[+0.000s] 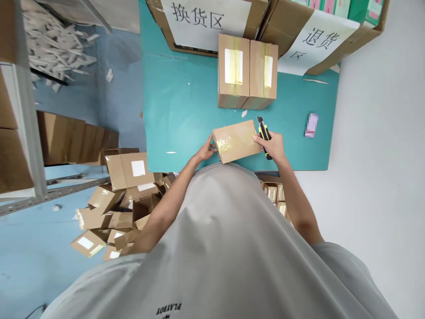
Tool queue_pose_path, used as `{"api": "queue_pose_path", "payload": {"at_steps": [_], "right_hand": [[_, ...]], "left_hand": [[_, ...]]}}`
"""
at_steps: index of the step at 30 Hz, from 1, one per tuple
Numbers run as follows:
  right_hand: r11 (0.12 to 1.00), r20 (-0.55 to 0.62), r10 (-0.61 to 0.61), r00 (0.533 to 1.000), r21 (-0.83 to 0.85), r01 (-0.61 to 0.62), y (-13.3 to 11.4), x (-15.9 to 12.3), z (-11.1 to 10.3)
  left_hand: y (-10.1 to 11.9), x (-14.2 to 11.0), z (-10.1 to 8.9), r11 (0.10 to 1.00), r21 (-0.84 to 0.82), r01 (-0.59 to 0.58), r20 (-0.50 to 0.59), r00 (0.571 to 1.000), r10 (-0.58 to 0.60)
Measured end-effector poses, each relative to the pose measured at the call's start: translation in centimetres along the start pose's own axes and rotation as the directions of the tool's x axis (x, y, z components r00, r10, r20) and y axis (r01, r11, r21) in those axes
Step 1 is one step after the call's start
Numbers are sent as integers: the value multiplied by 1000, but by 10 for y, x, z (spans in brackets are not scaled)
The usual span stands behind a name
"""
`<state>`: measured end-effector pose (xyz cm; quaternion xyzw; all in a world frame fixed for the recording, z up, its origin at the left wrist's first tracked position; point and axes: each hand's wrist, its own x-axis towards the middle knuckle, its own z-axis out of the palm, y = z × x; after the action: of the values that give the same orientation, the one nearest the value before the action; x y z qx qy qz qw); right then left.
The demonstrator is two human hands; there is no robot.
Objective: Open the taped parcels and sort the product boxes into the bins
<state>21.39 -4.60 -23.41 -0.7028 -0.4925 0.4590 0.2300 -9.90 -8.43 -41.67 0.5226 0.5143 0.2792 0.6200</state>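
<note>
A small brown cardboard box [237, 141], with shiny clear tape at its left end, is at the near edge of the green table. My left hand [206, 149] grips the box's left end. At the other end, my right hand [272, 145] is closed around a black and yellow utility knife [264, 137], its tip pointing away from me. The thumb of that hand also touches the box's right end. Beyond the box, two taped cardboard boxes [233, 66] [264, 71] with white labels stand side by side.
Large cartons with paper signs [207, 20] [320, 40] line the back of the green table [175, 97]. A blurred pinkish item [311, 125] lies at the right. Opened cardboard boxes [124, 170] are heaped on the floor to the left, near a metal rack [36, 133].
</note>
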Motion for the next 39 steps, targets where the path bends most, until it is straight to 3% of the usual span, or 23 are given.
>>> {"api": "queue_pose_path", "payload": {"at_steps": [3, 8, 13, 17, 20, 23, 25, 33, 39], "right_hand": [[996, -35, 20, 999, -82, -22, 2, -2, 2], [989, -60, 20, 998, -147, -28, 8, -6, 9], [929, -106, -63, 992, -371, 20, 4, -12, 7], [898, -95, -164, 982, -425, 109, -11, -45, 13], [881, 88, -161, 983, -436, 184, -27, -76, 32], [810, 300, -119, 946, -522, 267, -41, -94, 56], [757, 358, -83, 930, -584, 293, -48, -97, 71], [679, 328, -6, 945, -692, 244, -65, -100, 90], [630, 298, 72, 952, -753, 188, -92, -108, 107]], "left_hand": [[24, 1, -9, 995, 8, 98, -24, 995, -97], [83, -13, -33, 999, 5, -32, -140, 990, 33], [123, -9, -29, 996, 86, -28, -193, 980, 44], [124, 3, -29, 998, 68, -14, -185, 982, 26], [121, 9, -33, 998, 57, -27, -178, 983, 36], [120, 12, -34, 998, 54, -34, -179, 983, 43], [120, 13, -34, 998, 55, -30, -185, 982, 40], [120, 14, -32, 999, 34, -25, -184, 982, 31], [119, 15, -36, 999, 22, -26, -160, 987, 29]]}}
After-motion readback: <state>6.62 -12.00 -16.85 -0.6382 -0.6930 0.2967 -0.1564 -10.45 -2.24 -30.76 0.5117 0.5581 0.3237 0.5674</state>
